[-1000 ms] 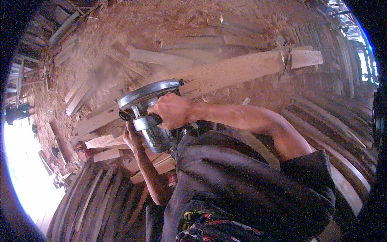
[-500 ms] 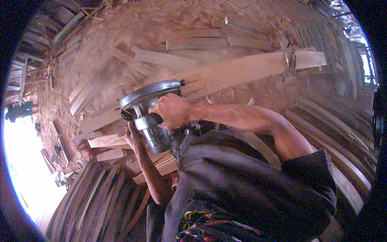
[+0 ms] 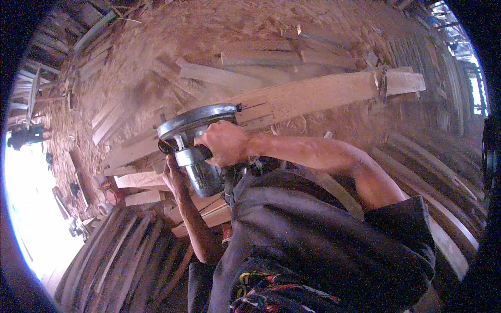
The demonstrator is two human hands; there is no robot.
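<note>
A circular saw (image 3: 201,175) with a curved silver blade guard and a metallic motor housing rests on a long wooden plank (image 3: 323,94). My right hand (image 3: 224,143) is closed round its rear handle, the forearm reaching across from the right. At the saw's left side, my left hand (image 3: 172,171) is closed on a dark front grip, partly hidden by the tool. Thin dark lines run along the plank's face just right of the guard. The blade itself is out of sight behind the guard. Hazy dust hangs around the saw.
Sawdust covers the ground (image 3: 172,31), with loose boards (image 3: 219,75) lying beyond the plank. A dark clamp-like piece (image 3: 381,83) sits across the plank's right end. Stacked curved timbers (image 3: 109,255) stand at lower left, and more long boards (image 3: 428,172) lie at right.
The whole view has shifted slightly, with the plank and ground appearing a little lower and further right. Both hands stay on the saw, and their grip looks the same.
</note>
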